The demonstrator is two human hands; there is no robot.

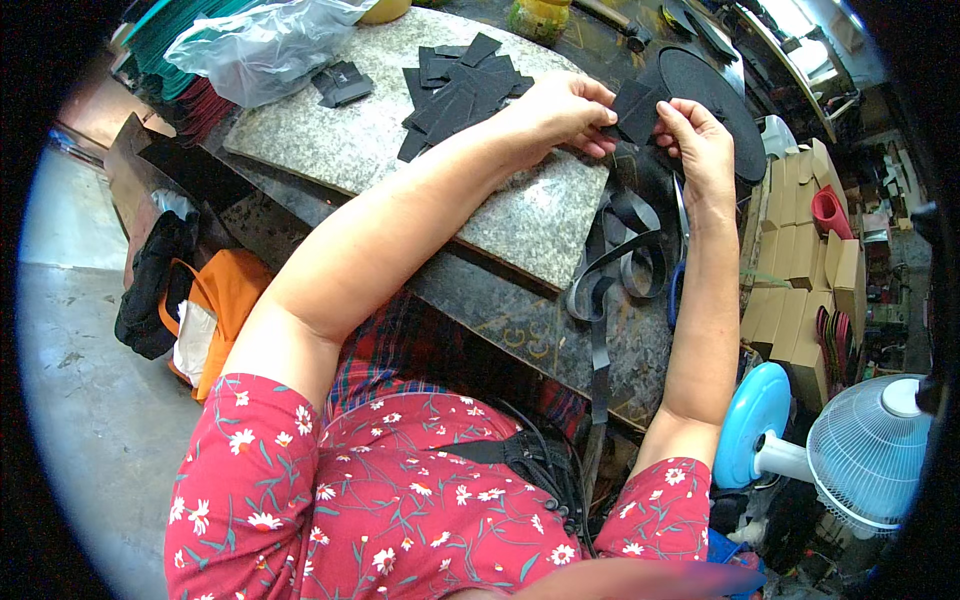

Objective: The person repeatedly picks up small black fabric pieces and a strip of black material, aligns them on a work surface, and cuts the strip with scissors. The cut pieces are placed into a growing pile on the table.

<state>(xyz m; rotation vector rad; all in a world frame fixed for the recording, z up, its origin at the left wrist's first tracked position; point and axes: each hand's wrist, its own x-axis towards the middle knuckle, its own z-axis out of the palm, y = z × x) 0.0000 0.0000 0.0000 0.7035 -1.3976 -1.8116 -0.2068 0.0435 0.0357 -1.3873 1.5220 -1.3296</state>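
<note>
Between my two hands is a short black strap piece (pixel 637 116), held up above the right edge of a speckled grey board (pixel 545 225). My left hand (pixel 570 113) pinches its left side with thumb and fingers. The fingers of my right hand (pixel 695 140) close on its right edge. On the board, left of my left hand, lies a loose pile of similar black pieces (pixel 465 100), with a smaller stack (pixel 342 84) farther left. A wide coil of black strap (pixel 708 105) lies just beyond my right hand.
A loose black strap (pixel 600 330) hangs over the table's front edge beside blue-handled scissors (pixel 677 290). A clear plastic bag (pixel 265 50) sits at the far left. Cardboard boxes (pixel 795 270) and a blue-and-white fan (pixel 865 450) stand right. An orange bag (pixel 230 305) is at left.
</note>
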